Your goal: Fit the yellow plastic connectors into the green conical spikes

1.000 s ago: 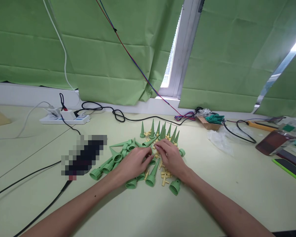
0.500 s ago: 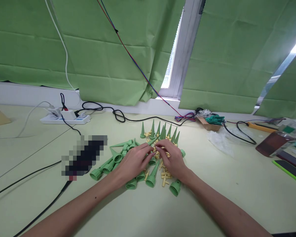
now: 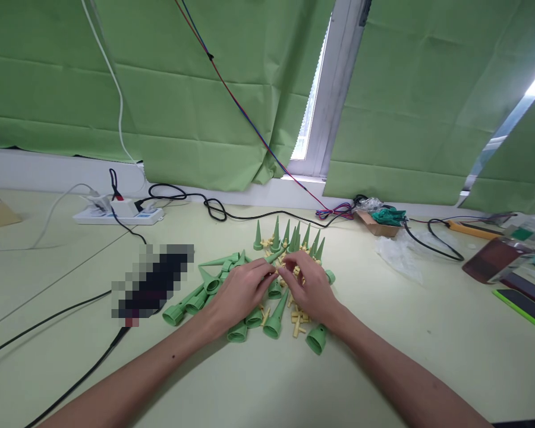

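My left hand [image 3: 245,288] and my right hand [image 3: 312,289] meet over a pile of plastic parts, thumbs and fingers pinched together. A trace of yellow shows at the touching fingertips, too small and covered to make out. Under and around my left hand lie several green hollow spikes [image 3: 274,321] with wide cup ends. Yellow T-shaped fittings [image 3: 298,324] are scattered beneath my right hand. A green cup-ended piece [image 3: 316,339] lies by my right wrist. Beyond the hands, several green spikes [image 3: 276,235] stand point up, with yellow fittings among them.
At the left are a blurred-out dark object [image 3: 154,285] with a cable and a white power strip [image 3: 118,215]. Black cable [image 3: 249,214] runs along the back. To the right sit a small cardboard box [image 3: 377,224], clear plastic bag [image 3: 399,257], reddish-brown bottle [image 3: 494,260] and green-edged phone [image 3: 526,309].
The fingertips of both hands have drawn closer and now touch, with my right fingers shifted slightly left. The parts on the table have not visibly moved.
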The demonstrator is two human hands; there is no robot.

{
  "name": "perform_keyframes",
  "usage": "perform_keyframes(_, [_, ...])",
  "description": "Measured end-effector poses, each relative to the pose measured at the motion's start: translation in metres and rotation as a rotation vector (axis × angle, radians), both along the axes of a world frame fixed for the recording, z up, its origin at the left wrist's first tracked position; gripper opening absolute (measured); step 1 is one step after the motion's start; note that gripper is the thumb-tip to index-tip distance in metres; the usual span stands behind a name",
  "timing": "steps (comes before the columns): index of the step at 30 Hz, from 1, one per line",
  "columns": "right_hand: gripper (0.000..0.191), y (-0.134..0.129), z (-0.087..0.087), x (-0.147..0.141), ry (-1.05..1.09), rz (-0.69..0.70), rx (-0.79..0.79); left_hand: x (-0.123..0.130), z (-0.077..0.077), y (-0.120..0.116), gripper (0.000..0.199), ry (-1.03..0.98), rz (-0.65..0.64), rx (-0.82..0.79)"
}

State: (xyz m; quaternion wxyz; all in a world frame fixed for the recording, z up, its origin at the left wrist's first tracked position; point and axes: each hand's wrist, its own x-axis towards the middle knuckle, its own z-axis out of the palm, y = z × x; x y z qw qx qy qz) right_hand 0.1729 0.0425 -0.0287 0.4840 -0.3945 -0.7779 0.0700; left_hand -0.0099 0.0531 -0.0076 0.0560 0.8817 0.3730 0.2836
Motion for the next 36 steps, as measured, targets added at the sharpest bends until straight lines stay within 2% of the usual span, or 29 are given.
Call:
perform_keyframes(5, [0.014,0.0007,-0.0029,0.0000,-0.072,0.025,-0.022,0.0001,-0.0023,0.0023,0.020,0.022,-0.024,0.019])
perform_keyframes(12, [0.011,0.0021,-0.0039,0.0003,-0.076,0.059,-0.020,-0.0004,-0.0035,0.0025,0.020,0.041,-0.002,0.016])
perform_keyframes(22, [0.011,0.0026,-0.0052,0.0010,-0.033,-0.003,-0.005,0.0015,-0.0005,-0.0014,0.029,0.168,0.097,-0.122])
perform_keyframes(27, [0.011,0.0028,-0.0059,0.0006,-0.034,-0.003,-0.010,0.0011,-0.0002,-0.0027,0.029,0.174,0.081,-0.195])
perform_keyframes(36, [0.011,0.0028,-0.0045,0.0004,-0.037,0.001,-0.006,0.0011,0.0004,-0.0030,0.031,0.156,0.019,-0.212])
